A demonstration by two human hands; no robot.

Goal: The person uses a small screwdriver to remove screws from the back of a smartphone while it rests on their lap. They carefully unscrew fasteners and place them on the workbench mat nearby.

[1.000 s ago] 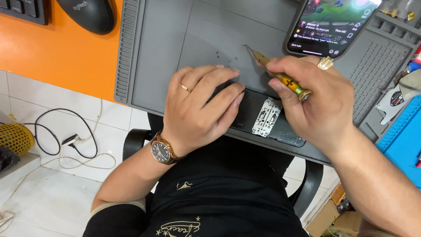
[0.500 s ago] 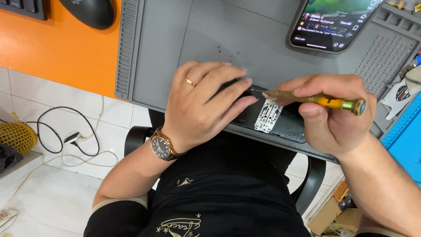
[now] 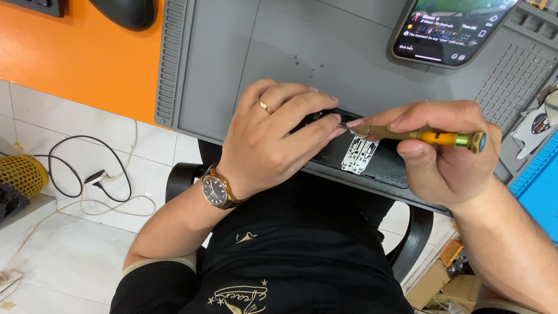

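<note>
My left hand (image 3: 278,135), with a ring and a wristwatch, lies flat over a dark opened phone (image 3: 378,166) at the near edge of the grey work mat (image 3: 232,64) and pins it down. My right hand (image 3: 440,152) grips a small screwdriver (image 3: 421,135) with a yellow and brass handle, held almost level. Its tip points left and meets the phone beside my left fingertips. A white metal shield plate (image 3: 360,154) shows inside the phone under the tool.
A second phone (image 3: 450,29) with a lit screen leans at the mat's far right. Tiny screws (image 3: 305,64) lie on the mat. A black mouse (image 3: 125,11) sits on the orange desk; a blue tray (image 3: 537,186) is at the right. Cables (image 3: 93,180) lie on the floor.
My right hand turned the screwdriver from a steep slant to nearly level, with its tip now at the phone beside my left fingers. The left hand stayed put.
</note>
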